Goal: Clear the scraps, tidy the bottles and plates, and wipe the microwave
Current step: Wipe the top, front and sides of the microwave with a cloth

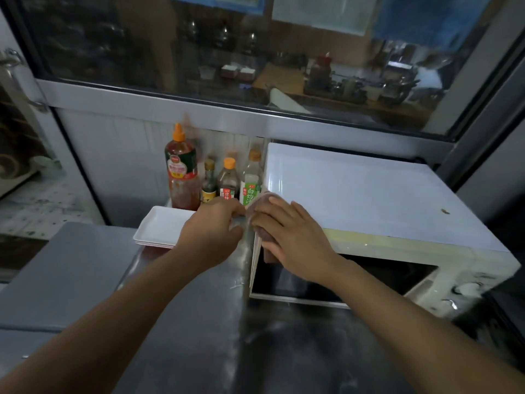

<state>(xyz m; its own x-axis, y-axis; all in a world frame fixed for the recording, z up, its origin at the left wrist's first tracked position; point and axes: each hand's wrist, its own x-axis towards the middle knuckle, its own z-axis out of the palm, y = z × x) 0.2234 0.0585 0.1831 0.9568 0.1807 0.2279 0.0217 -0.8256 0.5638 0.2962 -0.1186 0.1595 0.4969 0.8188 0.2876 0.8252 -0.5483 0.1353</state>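
Head view showed the right hand (287, 234) pressing a soft brown cloth (262, 220) with straightened fingers against the upper left corner of the white microwave (369, 200), while the left hand (210, 226) pinched its open door's (244, 251) stiff top edge, probably the steadiest hold.

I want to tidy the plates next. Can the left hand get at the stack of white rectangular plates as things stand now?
Probably yes. The left hand is right beside the stack of white rectangular plates, and nothing lies on or before them. It seems busy at the corner of the white microwave, though.
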